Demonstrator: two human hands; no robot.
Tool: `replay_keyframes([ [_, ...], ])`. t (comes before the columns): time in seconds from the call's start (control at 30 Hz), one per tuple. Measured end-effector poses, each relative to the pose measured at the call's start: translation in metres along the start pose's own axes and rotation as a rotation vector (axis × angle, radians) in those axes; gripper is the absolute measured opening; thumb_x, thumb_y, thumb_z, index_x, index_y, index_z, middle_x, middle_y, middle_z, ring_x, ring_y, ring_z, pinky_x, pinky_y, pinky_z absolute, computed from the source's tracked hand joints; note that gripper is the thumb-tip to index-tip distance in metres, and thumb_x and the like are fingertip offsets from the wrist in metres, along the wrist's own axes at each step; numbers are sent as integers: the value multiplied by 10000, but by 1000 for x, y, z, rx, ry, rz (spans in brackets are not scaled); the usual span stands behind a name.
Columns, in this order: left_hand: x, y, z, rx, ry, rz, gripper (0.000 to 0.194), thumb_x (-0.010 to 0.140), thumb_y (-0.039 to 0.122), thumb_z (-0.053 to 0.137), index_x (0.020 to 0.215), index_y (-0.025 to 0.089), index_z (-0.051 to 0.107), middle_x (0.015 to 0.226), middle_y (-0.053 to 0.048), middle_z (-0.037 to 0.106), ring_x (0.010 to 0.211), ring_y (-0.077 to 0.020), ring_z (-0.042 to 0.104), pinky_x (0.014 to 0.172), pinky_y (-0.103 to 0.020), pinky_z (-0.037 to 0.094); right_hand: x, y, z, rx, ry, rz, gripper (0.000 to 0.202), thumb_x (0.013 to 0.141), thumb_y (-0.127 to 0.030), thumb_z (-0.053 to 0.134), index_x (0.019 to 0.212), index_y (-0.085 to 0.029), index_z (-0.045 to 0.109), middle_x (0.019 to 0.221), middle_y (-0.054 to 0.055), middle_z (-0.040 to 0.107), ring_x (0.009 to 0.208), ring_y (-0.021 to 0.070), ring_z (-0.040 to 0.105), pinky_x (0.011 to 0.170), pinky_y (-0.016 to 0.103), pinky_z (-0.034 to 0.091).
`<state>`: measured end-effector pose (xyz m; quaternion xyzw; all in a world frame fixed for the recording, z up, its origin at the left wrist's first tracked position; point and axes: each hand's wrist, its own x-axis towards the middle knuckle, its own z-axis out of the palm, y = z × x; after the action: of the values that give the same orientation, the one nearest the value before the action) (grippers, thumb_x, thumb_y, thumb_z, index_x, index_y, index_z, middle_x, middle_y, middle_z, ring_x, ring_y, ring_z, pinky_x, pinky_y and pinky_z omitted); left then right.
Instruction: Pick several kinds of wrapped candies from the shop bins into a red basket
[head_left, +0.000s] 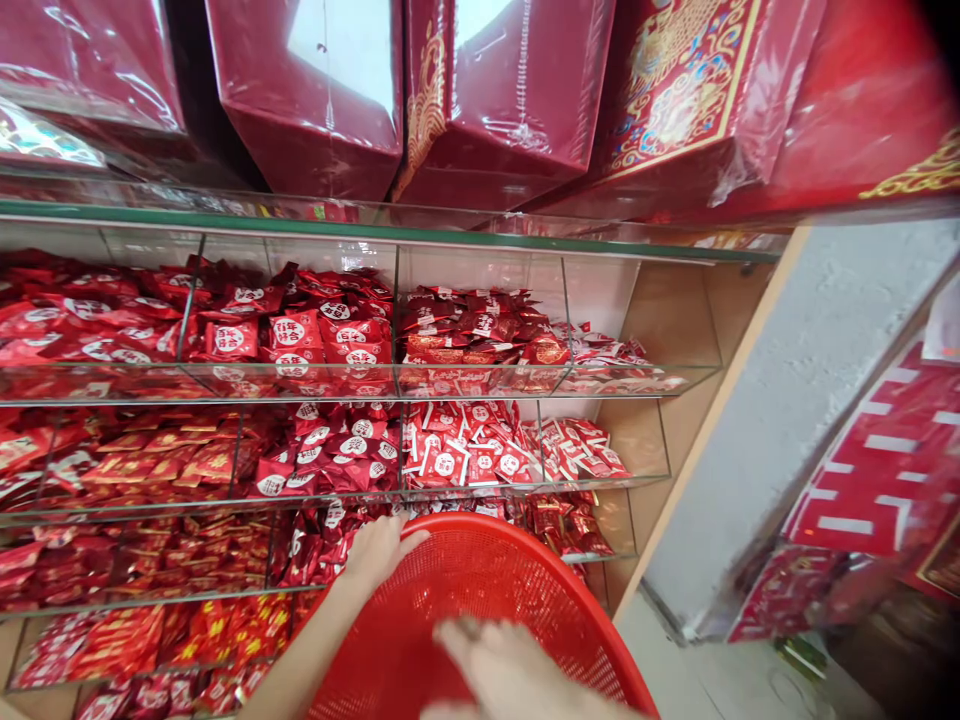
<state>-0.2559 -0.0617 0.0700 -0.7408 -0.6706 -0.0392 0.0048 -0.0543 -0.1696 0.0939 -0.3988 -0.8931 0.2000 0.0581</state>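
A large round red plastic mesh basket [495,585] is held low in front of the shelves, its far rim near the lower shelf edges. My left hand [381,550] is closed around the left part of that rim, with the thumb lying along the top. Over the basket's opening is my right hand [499,660], smeared by motion, so its fingers and anything in them are unclear. Just beyond the rim, glass-divided compartments hold small red packets with white round labels [444,465] and darker red packets [349,445].
Large wrapped dark red boxes [322,110] stand on the glass shelf [450,235] above. Packets in gold and red [195,540] fill lower tiers at left. To the right are the wooden side panel [697,440], a grey wall [810,380] and hanging red decorations [862,480].
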Motion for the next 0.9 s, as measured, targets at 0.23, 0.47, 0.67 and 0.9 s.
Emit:
replay_keyframes([
  [0.23,-1,-2,4,-23,14,-8,584,802,629,230,1006,188,555,890,-118,658,866,-255,613,723,-335,440,54,32,-123,-241,591,327,344,867,-416,322,1089,-162,391,931,132,601,819,240,586,667,327,385],
  [0.47,-1,-5,7,-17,33,-15,592,804,627,231,1021,176,547,896,-130,660,855,-260,617,712,-337,439,88,58,-122,-198,508,494,412,810,-431,410,1098,-140,366,879,157,628,826,291,600,622,330,363],
  [0.67,-1,-4,5,-18,28,-19,560,810,610,250,1012,180,545,897,-119,657,865,-255,613,724,-329,438,93,62,-118,-102,575,485,479,746,-375,525,1133,-138,372,847,111,623,781,228,592,590,276,334],
  [0.9,0,-7,7,-29,31,-20,558,803,621,247,984,197,560,878,-107,664,845,-263,620,695,-332,445,91,74,-118,-72,632,406,228,762,-389,498,713,-168,528,693,49,586,658,161,529,567,255,299],
])
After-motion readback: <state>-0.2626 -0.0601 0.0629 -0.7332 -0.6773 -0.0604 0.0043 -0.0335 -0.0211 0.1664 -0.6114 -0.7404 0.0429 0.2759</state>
